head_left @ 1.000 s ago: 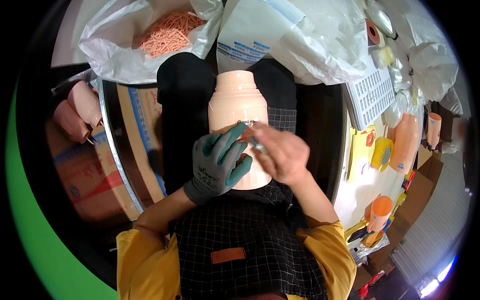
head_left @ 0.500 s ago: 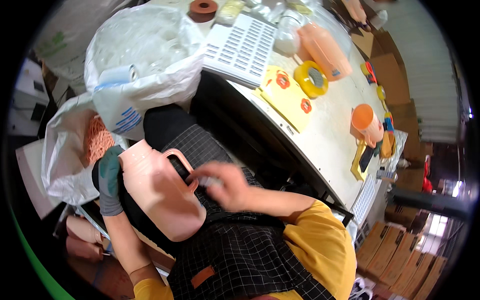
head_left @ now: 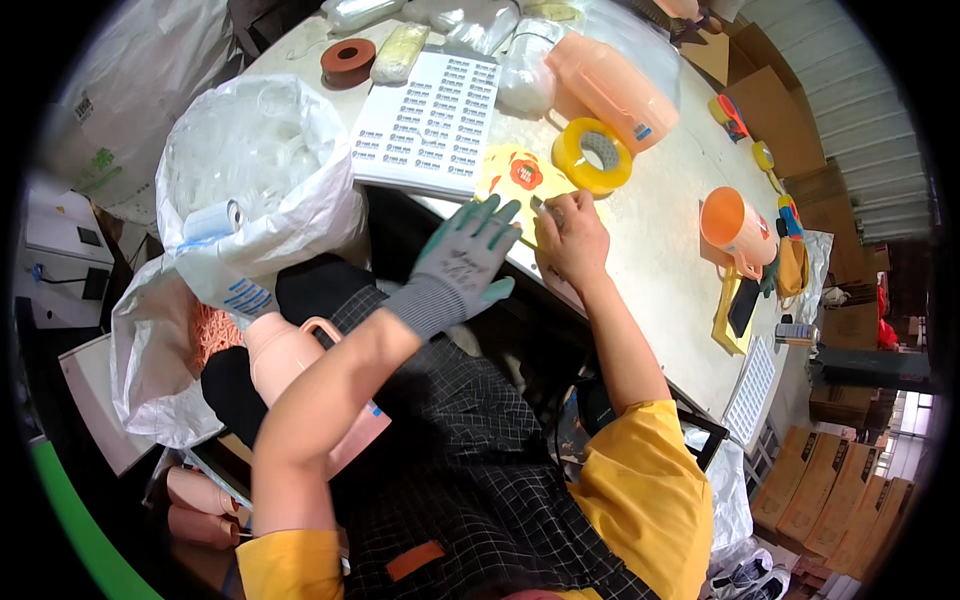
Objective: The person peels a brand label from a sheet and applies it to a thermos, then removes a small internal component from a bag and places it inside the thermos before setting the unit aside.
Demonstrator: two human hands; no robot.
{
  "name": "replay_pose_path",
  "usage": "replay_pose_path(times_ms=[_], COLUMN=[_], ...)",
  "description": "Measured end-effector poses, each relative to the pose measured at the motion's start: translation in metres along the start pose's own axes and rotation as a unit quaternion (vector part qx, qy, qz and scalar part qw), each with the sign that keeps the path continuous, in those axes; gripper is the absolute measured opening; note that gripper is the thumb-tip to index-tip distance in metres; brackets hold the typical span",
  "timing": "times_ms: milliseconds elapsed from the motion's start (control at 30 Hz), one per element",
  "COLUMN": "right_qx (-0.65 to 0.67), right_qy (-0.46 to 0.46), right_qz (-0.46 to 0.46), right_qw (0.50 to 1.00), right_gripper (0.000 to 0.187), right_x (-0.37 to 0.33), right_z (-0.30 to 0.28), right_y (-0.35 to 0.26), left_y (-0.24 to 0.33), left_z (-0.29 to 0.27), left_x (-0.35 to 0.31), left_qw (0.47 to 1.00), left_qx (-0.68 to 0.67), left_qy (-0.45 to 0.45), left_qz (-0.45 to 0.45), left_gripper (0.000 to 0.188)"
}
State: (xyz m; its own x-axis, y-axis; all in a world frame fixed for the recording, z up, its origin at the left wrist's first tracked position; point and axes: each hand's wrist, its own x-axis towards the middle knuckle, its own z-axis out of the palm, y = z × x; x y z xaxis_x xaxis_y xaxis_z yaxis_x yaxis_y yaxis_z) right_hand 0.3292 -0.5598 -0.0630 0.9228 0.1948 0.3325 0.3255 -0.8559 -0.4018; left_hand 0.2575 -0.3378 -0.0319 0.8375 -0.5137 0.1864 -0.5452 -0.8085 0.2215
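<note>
My left hand (head_left: 462,258), in a grey glove with green fingertips, reaches over the table edge with fingers stretched out. Its fingertips touch the near side of a yellow sticker sheet (head_left: 500,168) printed with red flowers. Bare and curled, my right hand (head_left: 575,240) pinches at the right part of that sheet and covers the second flower. Whether a sticker is lifted there is hidden. A pink jug (head_left: 280,360) with a loop handle lies tilted across my lap, held by neither hand and partly covered by my left forearm.
Beyond the sheet are a roll of yellow tape (head_left: 570,160), a peach jug (head_left: 625,95) on its side and a stack of label sheets (head_left: 430,120). An orange mug (head_left: 735,228) stands farther right. White sacks (head_left: 300,195) stand at left, and cartons (head_left: 830,490) at lower right.
My left hand has let go of the jug and moved up right to the sheet. My right hand has gone from the jug's handle to the sheet. The jug stays on my lap.
</note>
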Motion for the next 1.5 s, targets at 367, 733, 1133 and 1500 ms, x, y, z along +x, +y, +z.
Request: replay_pose_path(times_ms=[367, 733, 1133, 1500], right_qx=[-0.043, 0.363, 0.293, 0.189], right_qy=[-0.025, 0.027, -0.243, -0.228], right_qz=[-0.063, 0.071, -0.395, -0.575], right_qw=[0.997, 0.929, 0.836, 0.763], right_gripper=[0.024, 0.034, 0.038, 0.045], right_x=[0.018, 0.028, -0.086, -0.107], right_z=[0.001, -0.026, 0.019, 0.016], right_y=[-0.001, -0.053, -0.235, -0.253], left_y=[-0.002, 0.019, 0.105, 0.113], left_z=[0.046, -0.035, -0.075, 0.001], left_x=[0.035, 0.032, -0.287, -0.318], left_qw=[0.996, 0.984, 0.931, 0.841], left_qx=[0.015, 0.010, -0.086, -0.037], left_qy=[-0.079, -0.172, 0.221, 0.346], left_qz=[-0.040, -0.041, -0.277, -0.414], left_gripper=[0.088, 0.080, 0.065, 0.119])
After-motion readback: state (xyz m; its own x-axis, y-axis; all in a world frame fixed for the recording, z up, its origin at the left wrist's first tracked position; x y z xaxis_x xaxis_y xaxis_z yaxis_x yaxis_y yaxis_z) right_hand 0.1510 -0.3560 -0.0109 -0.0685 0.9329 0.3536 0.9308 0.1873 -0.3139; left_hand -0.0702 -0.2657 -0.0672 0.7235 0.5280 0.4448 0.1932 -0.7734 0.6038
